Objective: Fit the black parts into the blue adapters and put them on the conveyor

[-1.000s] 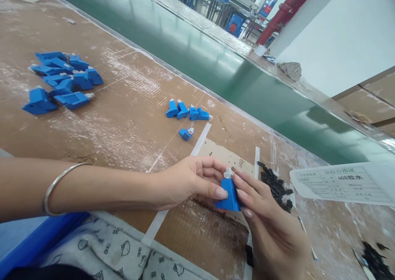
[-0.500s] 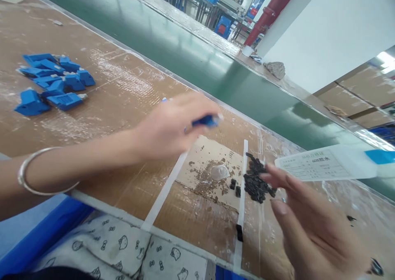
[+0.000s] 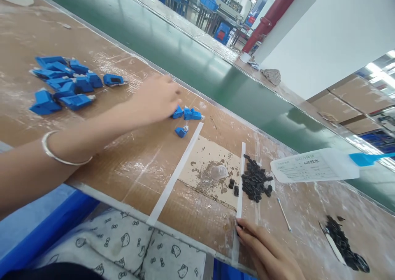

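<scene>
My left hand (image 3: 154,101) is over the cardboard-topped table, its fingertips turned down and partly hidden beside a small blue plastic part (image 3: 177,112). Whether it grips that part I cannot tell. Two more blue parts, one (image 3: 191,114) touching or close by and one (image 3: 181,131) nearer me, lie to its right. Low on the right, my right hand (image 3: 268,247) pinches a small black piece (image 3: 237,227) at the white tape strip (image 3: 236,247); the piece is mostly covered by the fingers. A heap of black pieces (image 3: 254,181) lies beyond that hand.
More blue parts (image 3: 75,101) are grouped at left, with a single one (image 3: 113,79) beside them. A glue-stained cardboard sheet (image 3: 197,165) bears a clear blob (image 3: 219,172). At right are a labelled bottle (image 3: 314,165), a cotton swab (image 3: 284,214) and tweezers (image 3: 335,245) by black scraps.
My left hand has let go of the blue part it held, which now appears beside the left group, and is over other blue parts. My right hand moved down-left onto the black piece.
</scene>
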Demonstrator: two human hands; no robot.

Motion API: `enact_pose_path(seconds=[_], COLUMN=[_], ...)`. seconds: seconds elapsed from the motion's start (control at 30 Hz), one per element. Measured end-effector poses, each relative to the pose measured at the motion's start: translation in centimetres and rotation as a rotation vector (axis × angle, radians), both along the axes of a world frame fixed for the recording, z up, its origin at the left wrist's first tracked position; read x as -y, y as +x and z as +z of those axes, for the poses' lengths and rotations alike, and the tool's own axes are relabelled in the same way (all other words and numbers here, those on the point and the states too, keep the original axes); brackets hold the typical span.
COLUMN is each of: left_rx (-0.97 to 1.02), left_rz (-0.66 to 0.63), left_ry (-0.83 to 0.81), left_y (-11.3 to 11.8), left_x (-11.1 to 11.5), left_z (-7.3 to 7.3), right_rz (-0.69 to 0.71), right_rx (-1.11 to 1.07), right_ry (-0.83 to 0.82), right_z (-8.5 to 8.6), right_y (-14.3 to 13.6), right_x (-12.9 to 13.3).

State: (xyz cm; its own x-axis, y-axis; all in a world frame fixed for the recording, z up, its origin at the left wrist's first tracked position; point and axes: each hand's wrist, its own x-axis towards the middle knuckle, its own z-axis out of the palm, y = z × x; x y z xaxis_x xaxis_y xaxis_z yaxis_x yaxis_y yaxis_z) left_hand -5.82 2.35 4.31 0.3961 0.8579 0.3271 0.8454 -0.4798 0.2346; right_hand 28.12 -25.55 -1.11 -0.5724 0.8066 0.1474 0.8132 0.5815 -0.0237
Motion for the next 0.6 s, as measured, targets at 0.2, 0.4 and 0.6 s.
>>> enact_pose_path(seconds=[0.2,0.4,0.6], left_rx=[0.007,-0.199,-0.254], left_rz=[-0.157,-0.318,-0.457], left_ry=[-0.120,-0.307,-0.292], left_y=[3.3,2.0,1.6], left_x=[2.7,2.1,1.1], left_z=[-0.4,-0.8,-2.3], right_rz=[-0.073,-0.099,-0.124], right_rx=[-0.067,-0.042,-0.327], right_ry=[-0.075,-0.106,-0.336], right_z=[1.6,1.9,5.2], right_y=[-2.2,-3.1,-2.1], right_x=[-2.0,-3.5,-5.9])
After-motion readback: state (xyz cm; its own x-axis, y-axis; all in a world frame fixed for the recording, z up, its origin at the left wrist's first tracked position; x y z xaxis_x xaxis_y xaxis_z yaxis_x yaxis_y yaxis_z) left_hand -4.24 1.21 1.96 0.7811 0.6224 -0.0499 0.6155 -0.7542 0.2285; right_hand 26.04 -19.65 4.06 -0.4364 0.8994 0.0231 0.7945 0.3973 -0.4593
